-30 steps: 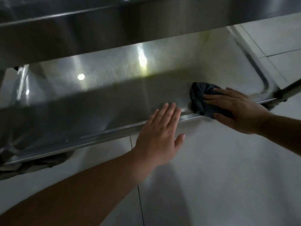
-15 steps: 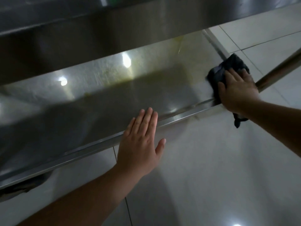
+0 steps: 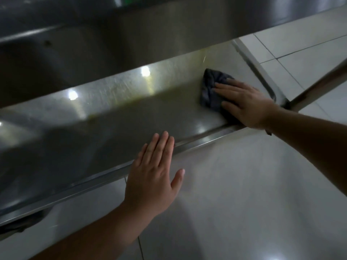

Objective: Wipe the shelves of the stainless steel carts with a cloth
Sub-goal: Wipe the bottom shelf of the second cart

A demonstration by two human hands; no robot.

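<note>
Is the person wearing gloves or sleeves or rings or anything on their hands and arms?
No. The left hand and right hand are both bare, with no gloves, and no rings or watch show. Both forearms are bare too, as far as the picture reaches, so no sleeves can be seen. The nails look short and plain.

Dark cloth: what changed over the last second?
The right hand swept the dark grey cloth out to the steel shelf's right corner, then back inward, fingers flat on it. The left hand stayed open on the shelf's front rim.
</note>
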